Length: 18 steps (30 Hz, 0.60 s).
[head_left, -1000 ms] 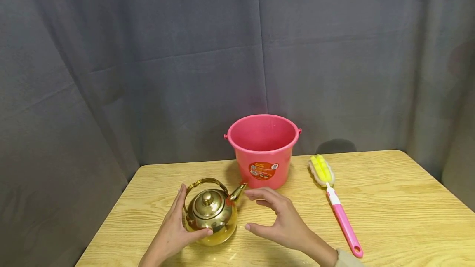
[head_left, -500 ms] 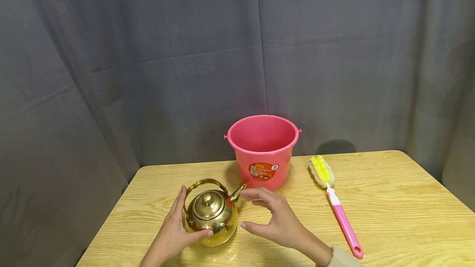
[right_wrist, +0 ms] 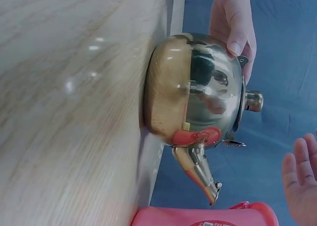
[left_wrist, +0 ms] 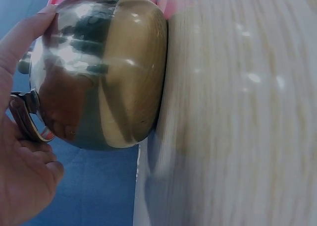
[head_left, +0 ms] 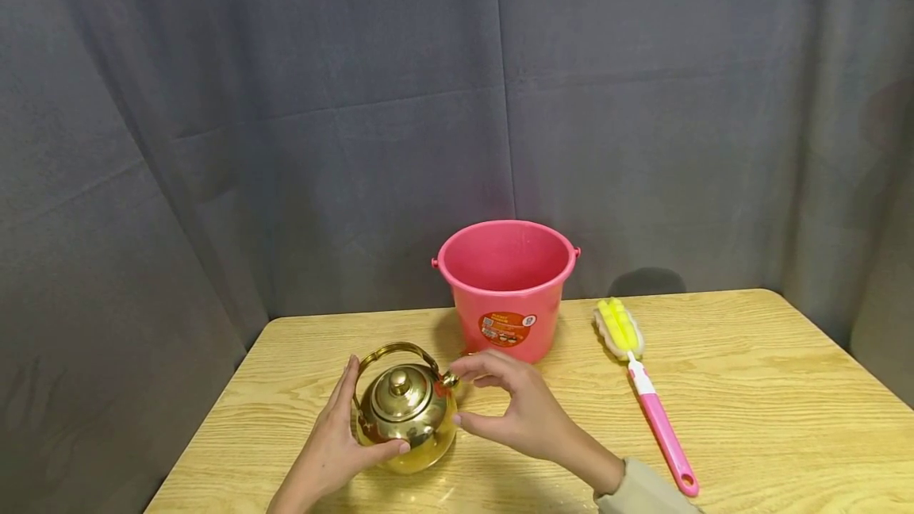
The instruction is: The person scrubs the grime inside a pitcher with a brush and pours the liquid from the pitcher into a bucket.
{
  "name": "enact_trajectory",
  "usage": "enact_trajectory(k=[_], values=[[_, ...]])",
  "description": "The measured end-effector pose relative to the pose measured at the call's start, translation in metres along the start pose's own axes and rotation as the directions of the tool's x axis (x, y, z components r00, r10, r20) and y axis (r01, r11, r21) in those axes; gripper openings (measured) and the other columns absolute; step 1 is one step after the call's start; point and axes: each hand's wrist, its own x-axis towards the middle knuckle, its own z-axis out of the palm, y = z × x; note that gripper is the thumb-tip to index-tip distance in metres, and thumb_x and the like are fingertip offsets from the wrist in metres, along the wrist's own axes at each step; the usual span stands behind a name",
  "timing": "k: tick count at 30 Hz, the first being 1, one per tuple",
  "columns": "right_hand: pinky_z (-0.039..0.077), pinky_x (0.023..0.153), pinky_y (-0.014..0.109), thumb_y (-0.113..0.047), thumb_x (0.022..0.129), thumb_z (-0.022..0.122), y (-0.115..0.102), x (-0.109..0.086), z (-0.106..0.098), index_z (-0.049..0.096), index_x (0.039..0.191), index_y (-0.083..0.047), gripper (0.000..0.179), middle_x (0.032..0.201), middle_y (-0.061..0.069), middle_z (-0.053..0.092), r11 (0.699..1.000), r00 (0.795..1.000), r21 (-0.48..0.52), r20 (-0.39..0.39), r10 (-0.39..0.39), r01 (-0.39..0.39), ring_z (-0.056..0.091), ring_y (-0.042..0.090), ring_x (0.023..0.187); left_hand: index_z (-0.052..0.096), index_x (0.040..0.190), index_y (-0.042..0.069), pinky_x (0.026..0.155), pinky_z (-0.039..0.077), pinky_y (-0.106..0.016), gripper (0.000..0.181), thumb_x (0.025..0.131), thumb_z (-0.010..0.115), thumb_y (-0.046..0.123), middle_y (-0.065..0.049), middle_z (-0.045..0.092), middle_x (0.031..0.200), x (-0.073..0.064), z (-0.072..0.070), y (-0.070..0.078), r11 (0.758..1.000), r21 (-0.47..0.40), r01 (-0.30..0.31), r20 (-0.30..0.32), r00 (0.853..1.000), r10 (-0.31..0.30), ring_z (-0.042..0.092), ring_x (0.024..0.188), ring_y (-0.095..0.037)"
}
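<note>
A gold-coloured metal kettle (head_left: 414, 419) stands upright on the wooden table, its lid on and its arched handle raised. My left hand (head_left: 332, 439) holds it from the left, with the thumb across the front of the round body and the fingers by the handle. In the left wrist view, the kettle's shiny side (left_wrist: 133, 72) reflects the tabletop. My right hand (head_left: 517, 407) hovers by the spout, fingers and thumb curved apart around nothing. From the right wrist view, the spout (right_wrist: 198, 171) points toward the bucket, and the right fingers (right_wrist: 303, 161) are apart from it.
A pink bucket (head_left: 546, 320) with a red label stands behind the kettle, close to the spout. To its right lies a cleaning brush (head_left: 658, 419) with a yellow and white sponge head and pink handle. Grey curtains (head_left: 343, 141) hang behind the wooden table (head_left: 757, 403).
My right hand has moved left toward the kettle and now overlaps the spout in the head view. The left hand, kettle, bucket and brush have stayed in place.
</note>
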Motion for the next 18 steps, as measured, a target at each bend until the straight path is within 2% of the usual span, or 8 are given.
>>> enact_trajectory(k=[7,14,18], values=[[0.056,0.075,0.030,-0.012,0.076,0.083,-0.001,0.007,0.003,0.066,0.115,-0.018,0.043,0.105,-0.007,0.065,1.000,1.000,-0.013,0.012,-0.022,0.022,0.063,0.011,0.091,0.005,0.157,0.011,0.106,0.023,-0.062,0.130,0.065,0.085,0.056,-0.017,0.010,0.159,0.001,0.000,0.000,1.000,-0.002,-0.004,-0.002,1.000,0.004,0.018,0.140,-0.043],[0.055,0.073,0.030,-0.011,0.077,0.081,-0.001,0.014,0.001,0.066,0.115,-0.015,0.040,0.103,-0.005,0.065,0.998,0.998,-0.017,0.042,-0.057,0.058,0.062,0.011,0.087,0.005,0.157,0.010,0.106,0.024,-0.063,0.130,0.065,0.084,0.057,-0.018,0.011,0.159,0.001,0.000,0.000,1.000,0.004,-0.003,0.004,1.000,0.003,0.019,0.140,-0.043],[0.055,0.073,0.030,-0.012,0.077,0.081,0.000,0.018,-0.002,0.067,0.114,-0.014,0.040,0.104,-0.004,0.065,0.999,0.998,-0.030,0.055,-0.042,0.044,0.061,0.011,0.088,0.004,0.157,0.011,0.105,0.024,-0.063,0.130,0.065,0.084,0.058,-0.018,0.011,0.159,0.000,-0.001,-0.001,1.000,-0.001,0.003,0.005,1.000,-0.003,0.018,0.140,-0.043]])
